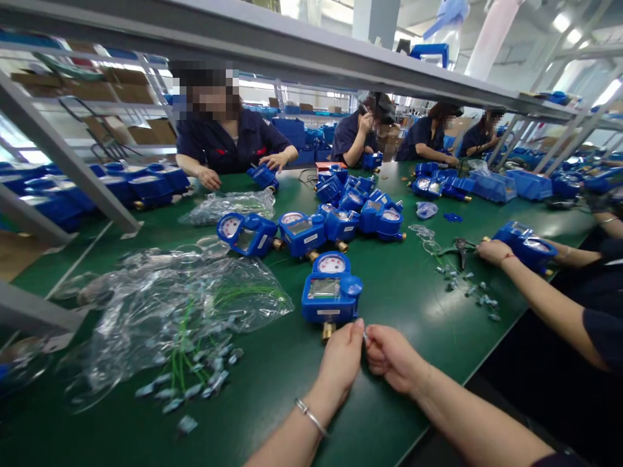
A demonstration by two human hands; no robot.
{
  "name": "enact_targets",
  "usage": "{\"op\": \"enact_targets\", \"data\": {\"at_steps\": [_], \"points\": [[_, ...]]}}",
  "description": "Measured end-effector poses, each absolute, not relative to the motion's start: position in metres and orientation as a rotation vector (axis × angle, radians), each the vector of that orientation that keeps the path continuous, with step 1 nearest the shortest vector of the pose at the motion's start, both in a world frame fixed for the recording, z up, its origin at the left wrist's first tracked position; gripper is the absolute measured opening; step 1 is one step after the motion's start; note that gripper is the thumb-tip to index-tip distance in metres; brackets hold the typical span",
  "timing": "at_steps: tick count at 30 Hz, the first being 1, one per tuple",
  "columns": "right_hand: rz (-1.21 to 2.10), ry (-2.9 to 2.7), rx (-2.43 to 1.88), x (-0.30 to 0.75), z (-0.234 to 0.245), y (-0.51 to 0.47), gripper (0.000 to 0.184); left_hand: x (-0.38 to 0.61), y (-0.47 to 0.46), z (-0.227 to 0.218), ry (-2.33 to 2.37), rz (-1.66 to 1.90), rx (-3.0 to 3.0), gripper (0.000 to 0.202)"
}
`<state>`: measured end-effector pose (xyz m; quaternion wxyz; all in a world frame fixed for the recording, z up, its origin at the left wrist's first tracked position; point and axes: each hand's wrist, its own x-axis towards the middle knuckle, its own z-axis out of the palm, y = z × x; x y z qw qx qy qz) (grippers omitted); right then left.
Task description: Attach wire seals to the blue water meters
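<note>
My head camera looked forward and down across the green table (413, 292) from close above its near edge.

Meter (322, 310) on the bench (413, 292), bag (141, 305) at its nine o'clock, more meters (339, 224) at twelve, pliers (461, 253) at two

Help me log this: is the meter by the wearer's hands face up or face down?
Face up: the blue meter shows its white dial and screen.

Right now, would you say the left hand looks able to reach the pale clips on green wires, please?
Probably yes: the pale clips lie to the left of the left hand, with only green tabletop showing between, though it seems busy at a small pale piece beside the right hand.
</note>
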<state>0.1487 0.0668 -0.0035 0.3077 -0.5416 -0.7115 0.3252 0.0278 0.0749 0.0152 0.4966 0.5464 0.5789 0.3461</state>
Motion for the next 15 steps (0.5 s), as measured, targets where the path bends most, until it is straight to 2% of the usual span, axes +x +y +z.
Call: {"op": "enact_targets", "data": {"at_steps": [2,5,8,15], "points": [[0.87,-1.869,-1.456,0.147,-0.002,0.066,0.034,0.024,0.075,0.017,1.392,0.834,1.361,0.04],[0.67,-1.977,-1.418,0.151,-0.001,0.061,0.025,0.021,0.075,0.016,1.376,0.838,1.385,0.041],[0.547,-2.099,-1.356,0.156,-0.002,0.063,0.023,0.023,0.076,0.014,1.375,0.851,1.379,0.042],[0.794,-2.032,-1.408,0.148,-0.001,0.073,0.036,0.021,0.077,0.015,1.415,0.864,1.399,0.04]]}}
